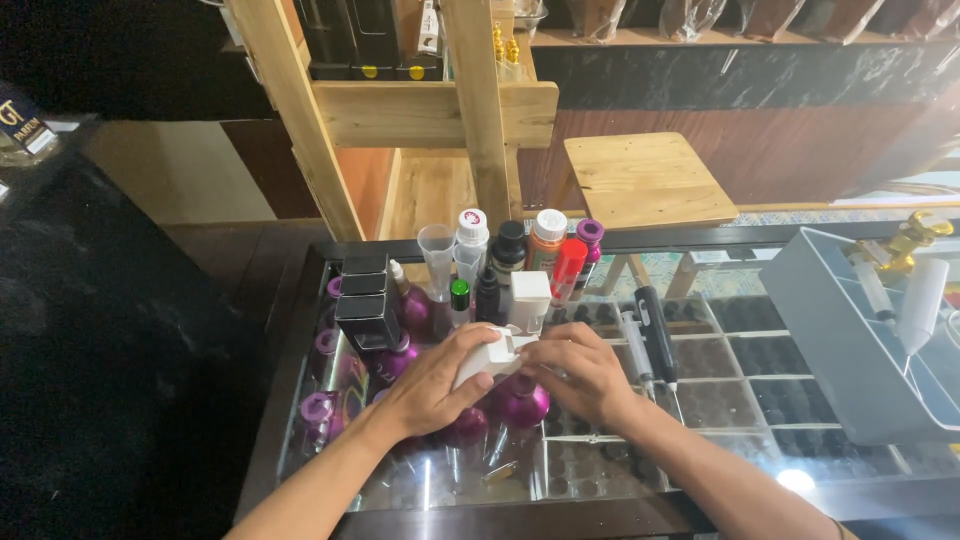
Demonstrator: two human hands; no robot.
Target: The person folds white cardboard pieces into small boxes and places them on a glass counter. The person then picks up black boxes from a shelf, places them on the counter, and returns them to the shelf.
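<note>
You are gripping a small white box (487, 360) with your left hand (437, 385), fingers clamped around it, above the glass worktop (720, 420). Your right hand (580, 375) is pinching its open flap, near a purple bottle (520, 402).

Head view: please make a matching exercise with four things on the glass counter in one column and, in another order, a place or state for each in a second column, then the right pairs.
Column one:
1. small white box
2. black boxes
3. grey tray
4. black pen-shaped tool

Column two:
A. at the right end of the glass counter, holding a white dropper bottle
B. stacked at the left of the bottles
C. held between the left hand and the right hand
D. lying flat, just right of the right hand

Pairs: 1-C, 2-B, 3-A, 4-D
</note>
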